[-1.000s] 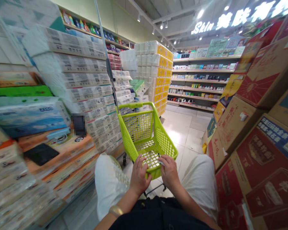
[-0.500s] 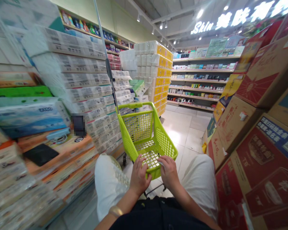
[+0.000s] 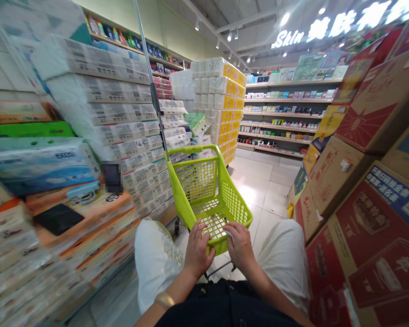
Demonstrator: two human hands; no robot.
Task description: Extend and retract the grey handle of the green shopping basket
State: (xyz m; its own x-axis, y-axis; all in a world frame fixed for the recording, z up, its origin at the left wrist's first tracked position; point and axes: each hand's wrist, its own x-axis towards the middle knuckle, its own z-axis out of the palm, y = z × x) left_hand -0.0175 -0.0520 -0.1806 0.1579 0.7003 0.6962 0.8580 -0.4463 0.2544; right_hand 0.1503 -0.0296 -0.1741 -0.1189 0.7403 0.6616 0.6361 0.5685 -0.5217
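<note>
A lime-green plastic shopping cart [image 3: 192, 213] with lattice walls stands between my knees, and nothing lies in its basket. My left hand [image 3: 198, 249] is curled over the near rim, its fingertips inside and its thumb on the outer side. Just to the right, my right hand [image 3: 239, 241] grips the same rim with bent fingers. A small white patch shows by the right fingers; what it is I cannot make out. The cart's handle bar [image 3: 187, 150] is at the far end, beside a tall metal pole [image 3: 153, 91].
Stacked tissue packs [image 3: 122, 104] rise on the left; a dark flat tablet-like thing [image 3: 59, 219] lies on orange packs. Cardboard cartons [image 3: 341, 172] line the right side. Pale floor tiles [image 3: 254, 177] lead toward shelves [image 3: 286, 116] of small goods. A yellow-and-white pack stack [image 3: 230, 109] stands ahead.
</note>
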